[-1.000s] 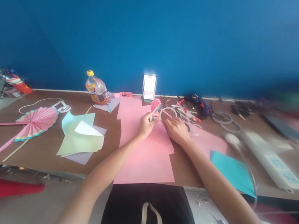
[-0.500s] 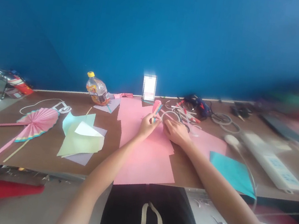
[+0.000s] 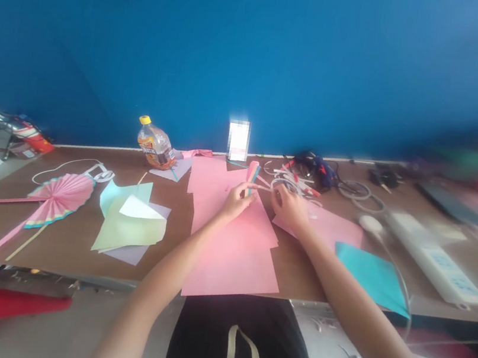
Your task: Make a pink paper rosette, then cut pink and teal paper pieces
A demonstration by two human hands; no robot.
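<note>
My left hand is closed on a folded pink paper fan with a blue and yellow edge, its folds bunched together and pointing up. To the right, my right hand has its fingers closed at a thin pale ring that looks like a roll of tape; the fingers partly hide it. Between the two hands a narrow pale strip is stretched. Both hands are above large pink paper sheets lying on the brown table.
An opened pink pleated fan lies at the left, beside loose pastel papers. A bottle with a yellow cap stands behind. Paper scraps and cables, a teal sheet and a white power strip lie to the right.
My right hand has moved right, away from my left hand, and the pale ring has gone with it. A strip now spans the gap. My left hand is almost still.
</note>
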